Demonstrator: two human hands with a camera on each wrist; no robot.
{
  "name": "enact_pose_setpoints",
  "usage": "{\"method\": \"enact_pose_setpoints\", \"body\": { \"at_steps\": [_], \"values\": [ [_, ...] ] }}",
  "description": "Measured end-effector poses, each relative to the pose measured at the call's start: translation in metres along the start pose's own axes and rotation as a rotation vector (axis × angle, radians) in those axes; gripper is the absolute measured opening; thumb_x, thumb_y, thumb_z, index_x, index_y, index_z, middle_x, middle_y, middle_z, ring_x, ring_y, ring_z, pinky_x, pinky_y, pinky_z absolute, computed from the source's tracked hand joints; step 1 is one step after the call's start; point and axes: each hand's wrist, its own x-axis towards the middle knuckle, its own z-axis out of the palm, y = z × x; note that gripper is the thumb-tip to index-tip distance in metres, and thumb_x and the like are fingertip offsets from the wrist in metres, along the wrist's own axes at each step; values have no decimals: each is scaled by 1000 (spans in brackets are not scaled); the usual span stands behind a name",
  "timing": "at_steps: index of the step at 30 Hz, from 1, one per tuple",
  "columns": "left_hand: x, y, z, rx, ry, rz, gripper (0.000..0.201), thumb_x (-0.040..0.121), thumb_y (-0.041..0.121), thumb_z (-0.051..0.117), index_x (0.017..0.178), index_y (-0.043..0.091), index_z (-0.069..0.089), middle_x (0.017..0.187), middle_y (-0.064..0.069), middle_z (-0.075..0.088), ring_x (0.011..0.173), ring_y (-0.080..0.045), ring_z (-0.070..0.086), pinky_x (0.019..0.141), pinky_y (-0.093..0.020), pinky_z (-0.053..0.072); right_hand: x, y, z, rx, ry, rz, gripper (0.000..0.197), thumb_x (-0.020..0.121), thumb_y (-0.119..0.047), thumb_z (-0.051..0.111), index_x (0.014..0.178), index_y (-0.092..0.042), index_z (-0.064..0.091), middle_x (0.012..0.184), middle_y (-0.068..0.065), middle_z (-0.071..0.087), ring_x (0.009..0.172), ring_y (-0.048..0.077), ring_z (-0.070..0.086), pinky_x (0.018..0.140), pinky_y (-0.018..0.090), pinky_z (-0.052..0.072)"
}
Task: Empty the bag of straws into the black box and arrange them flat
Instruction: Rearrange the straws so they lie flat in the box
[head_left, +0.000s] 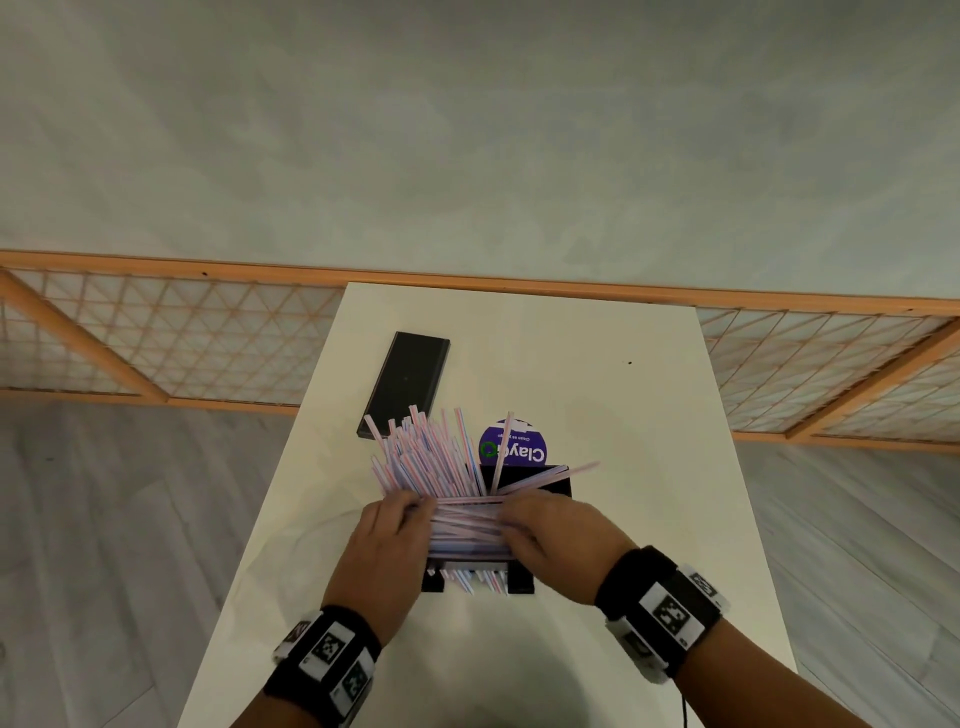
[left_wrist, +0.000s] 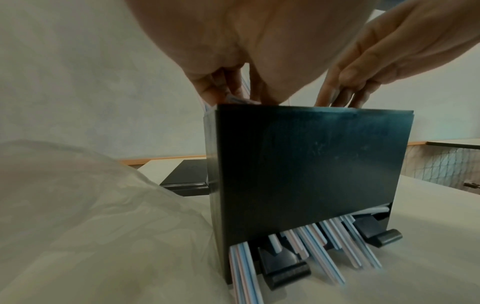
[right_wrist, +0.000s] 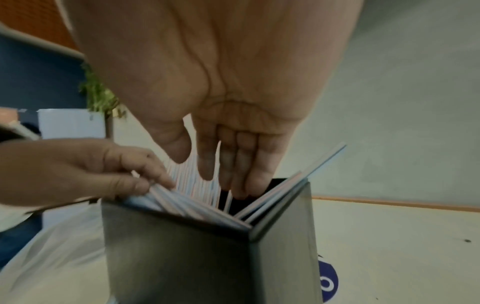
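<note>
The black box (head_left: 540, 480) stands near the front of the white table (head_left: 639, 415), heaped with striped straws (head_left: 431, 457). Many lean up and out to the back left, others lie crosswise on top, and a few stick out to the right. Straw ends (left_wrist: 317, 246) poke from the slot at the foot of the box (left_wrist: 298, 174). My left hand (head_left: 415, 512) grips the left ends of the flat straws with curled fingers. My right hand (head_left: 506, 519) reaches its straight fingers (right_wrist: 241, 174) down among the straws (right_wrist: 187, 197) at the right side. The clear bag (left_wrist: 78, 205) lies crumpled left of the box.
A flat black lid (head_left: 405, 384) lies on the table behind and left of the box. A round purple label (head_left: 514, 449) lies just behind the box. Bare table stretches to the right and far end. A wooden lattice rail (head_left: 156, 338) runs beyond the table.
</note>
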Motion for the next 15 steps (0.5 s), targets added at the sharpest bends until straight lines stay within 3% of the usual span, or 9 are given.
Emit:
{"method": "enact_pose_setpoints", "body": {
  "at_steps": [2,4,5,7,9,12,15],
  "values": [
    [3,-1,-2,-28,32,10,43,84,18,78,126,14,69,120,-4,56,103,-23,60,93,-35,58,-5,5,-10,88,223,73,21,99,-34,50,112,-26,65,114,-6,64,100,15,63,84,33,53],
    [4,-1,-6,-64,73,-4,30,97,26,60,123,18,69,120,-2,57,105,-22,58,94,-36,57,-7,14,-21,104,450,207,20,97,-33,58,114,-25,64,116,-5,58,91,18,64,76,33,54],
    [4,0,-8,-67,81,-12,31,99,30,52,122,20,69,121,-1,57,106,-22,58,93,-37,56,-6,20,-26,87,489,298,25,97,-35,60,119,-23,63,120,-2,55,88,20,65,73,32,53],
    [3,3,-11,-51,79,-19,35,97,36,45,120,24,69,122,0,58,107,-22,57,90,-38,54,1,34,-35,110,378,508,40,98,-46,59,131,-23,56,127,2,50,90,25,67,77,33,53],
    [0,7,-11,-29,73,9,34,97,40,47,121,27,68,124,1,59,107,-22,57,87,-37,53,12,49,-39,248,217,636,44,96,-53,58,128,-22,56,122,4,57,95,26,67,82,34,52],
    [-5,13,-8,-13,55,65,36,97,42,46,119,29,71,119,4,62,102,-21,60,83,-37,54,28,56,-38,428,173,641,31,93,-52,60,94,-21,63,91,-1,70,85,23,68,73,33,54],
    [-4,14,-5,-39,58,66,38,98,40,43,117,27,73,114,5,61,96,-19,60,82,-35,57,36,45,-36,388,230,595,21,92,-41,64,87,-20,63,86,-3,68,81,17,63,63,27,45]
  ]
}}
